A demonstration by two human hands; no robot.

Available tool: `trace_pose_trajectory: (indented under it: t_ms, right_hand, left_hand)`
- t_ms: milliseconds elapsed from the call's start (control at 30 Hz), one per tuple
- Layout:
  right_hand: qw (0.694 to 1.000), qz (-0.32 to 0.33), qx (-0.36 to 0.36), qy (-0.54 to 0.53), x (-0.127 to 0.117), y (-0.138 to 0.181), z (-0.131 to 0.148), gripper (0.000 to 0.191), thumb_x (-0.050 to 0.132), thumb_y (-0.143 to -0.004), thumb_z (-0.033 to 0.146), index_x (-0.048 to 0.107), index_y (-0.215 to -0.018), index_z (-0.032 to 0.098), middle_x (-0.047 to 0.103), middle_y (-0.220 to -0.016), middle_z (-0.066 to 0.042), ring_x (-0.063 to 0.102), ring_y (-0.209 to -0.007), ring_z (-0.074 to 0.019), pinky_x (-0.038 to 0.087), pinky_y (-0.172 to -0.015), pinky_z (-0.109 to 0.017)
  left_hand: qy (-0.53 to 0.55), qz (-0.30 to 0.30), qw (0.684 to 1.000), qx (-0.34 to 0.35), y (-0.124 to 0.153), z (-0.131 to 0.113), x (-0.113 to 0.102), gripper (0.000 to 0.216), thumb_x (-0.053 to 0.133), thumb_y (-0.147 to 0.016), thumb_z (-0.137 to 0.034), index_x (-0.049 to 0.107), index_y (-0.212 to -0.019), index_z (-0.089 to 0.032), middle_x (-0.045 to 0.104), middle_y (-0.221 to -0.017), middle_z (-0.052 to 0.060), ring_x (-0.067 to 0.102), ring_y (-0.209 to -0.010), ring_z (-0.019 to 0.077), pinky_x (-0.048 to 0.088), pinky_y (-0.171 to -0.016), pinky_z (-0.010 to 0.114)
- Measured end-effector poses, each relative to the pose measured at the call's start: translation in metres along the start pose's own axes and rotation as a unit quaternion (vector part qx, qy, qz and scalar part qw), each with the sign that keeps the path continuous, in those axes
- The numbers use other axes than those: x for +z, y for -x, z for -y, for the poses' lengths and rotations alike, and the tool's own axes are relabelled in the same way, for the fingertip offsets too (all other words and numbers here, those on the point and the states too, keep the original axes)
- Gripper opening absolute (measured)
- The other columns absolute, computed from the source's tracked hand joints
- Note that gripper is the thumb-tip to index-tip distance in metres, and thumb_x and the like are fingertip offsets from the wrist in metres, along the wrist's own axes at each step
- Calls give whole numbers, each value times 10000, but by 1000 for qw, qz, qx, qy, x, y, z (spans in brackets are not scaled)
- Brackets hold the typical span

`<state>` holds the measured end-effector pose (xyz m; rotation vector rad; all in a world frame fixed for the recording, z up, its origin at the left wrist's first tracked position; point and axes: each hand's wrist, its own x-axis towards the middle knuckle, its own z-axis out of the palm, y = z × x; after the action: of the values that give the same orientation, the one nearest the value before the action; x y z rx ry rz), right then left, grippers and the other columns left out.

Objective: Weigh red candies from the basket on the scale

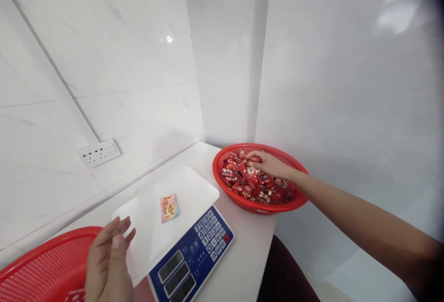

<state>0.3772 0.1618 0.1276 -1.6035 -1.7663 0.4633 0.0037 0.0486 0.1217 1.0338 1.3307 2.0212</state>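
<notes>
My right hand [266, 163] reaches into a red plastic basket [219, 179] on the right. A small red wrapped packet [255, 159] shows between its thumb and fingers, above a heap of similar red packets [246, 190]. At lower left my left hand [110, 262] is raised beside the near left edge of the scale's white tray [190, 186], with its fingers loosely bent, apart and holding nothing. One pink and orange packet [169, 208] lies flat on the tray. The scale's blue panel [194, 260] has a keypad and three dark displays.
Another red basket [45, 251] stands at lower left, partly behind my left hand, with a bit of red packet inside. White tiled wall with a socket strip [100, 153] borders the white table [243, 232]. A grey panel [347, 84] rises at the right.
</notes>
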Motion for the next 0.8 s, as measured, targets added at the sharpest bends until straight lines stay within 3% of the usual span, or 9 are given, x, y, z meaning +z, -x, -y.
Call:
trace_pose_trajectory:
  t_ms: [133, 233, 367, 433, 533, 800]
  right_hand:
    - [992, 33, 34, -118, 20, 1, 31, 276, 528, -791, 365, 578, -1025, 227, 627, -806, -1, 516, -559, -97, 359, -433, -193]
    - [965, 118, 44, -230, 49, 1, 70, 316, 620, -732, 372, 582, -1015, 236, 606, -736, 20, 440, -480, -63, 244, -372, -161]
    - [933, 264, 12, -244, 95, -2, 115, 375, 651, -698, 295, 536, -1049, 229, 581, -618, 43, 398, -429, -56, 246, -366, -169]
    - [934, 297, -8, -198, 115, -6, 126, 456, 645, -693, 268, 480, -1118, 239, 596, -614, 48, 417, -424, -65, 302, -375, -178]
    - [953, 284, -23, -102, 132, -12, 128, 505, 630, -699, 261, 432, -1163, 232, 606, -603, 50, 440, -410, -74, 344, -370, -183]
    - [971, 231, -61, -22, 137, -9, 120, 213, 563, -766, 245, 574, -969, 181, 685, -798, -29, 596, -552, -116, 436, -460, -206]
  left_hand:
    - [-45, 34, 998, -12, 3, 1, -2, 341, 563, -805, -492, 569, -1081, -292, 595, -1112, 19, 569, -1009, 218, 322, -1010, 534]
    - [-39, 65, 997, 22, 5, -1, 0, 337, 530, -821, -499, 552, -1066, -269, 576, -1104, 36, 529, -1077, 228, 372, -984, 479]
    - [-49, 61, 996, 30, 6, -7, 1, 363, 514, -825, -506, 532, -1074, -243, 560, -1119, 58, 501, -1119, 227, 384, -978, 430]
    - [-55, 64, 996, 31, 6, -10, -1, 349, 504, -835, -496, 526, -1078, -246, 552, -1137, 59, 496, -1128, 222, 383, -978, 417]
    - [-56, 76, 995, 30, 6, -12, -6, 310, 489, -857, -467, 518, -1088, -263, 541, -1160, 51, 475, -1158, 214, 381, -980, 399]
    - [-75, 100, 992, 27, 7, -8, -7, 319, 483, -860, -463, 510, -1096, -250, 539, -1164, 60, 472, -1157, 213, 366, -994, 395]
